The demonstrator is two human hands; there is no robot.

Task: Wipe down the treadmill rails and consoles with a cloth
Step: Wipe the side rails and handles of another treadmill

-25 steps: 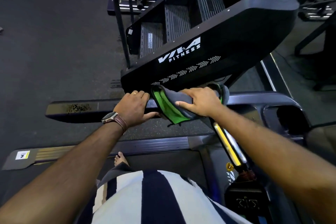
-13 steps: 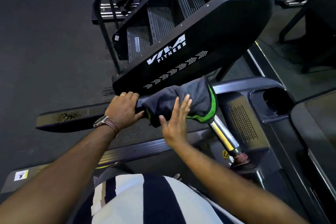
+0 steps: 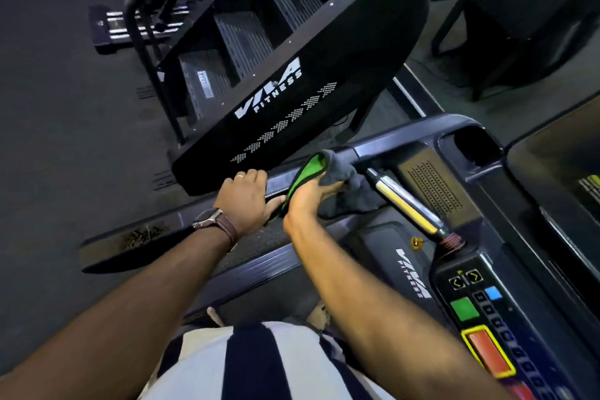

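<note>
Grey-green cloth [image 3: 337, 187]: I'm bunching it against the rail [image 3: 282, 177].
Right hand [image 3: 308, 196]: grip closing around cloth.
Left hand [image 3: 245, 196]: grip wrapping rail, beside cloth.

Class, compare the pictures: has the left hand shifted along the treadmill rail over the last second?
No. The left hand still grips the rail at the same spot, just below the stair machine's lower corner; only the camera moved.

Grey cloth [image 3: 352, 187] w/ green edging, navy-white striped shirt [image 3: 246, 364], brown (prob. leather) watch strap [image 3: 227, 227].
</note>
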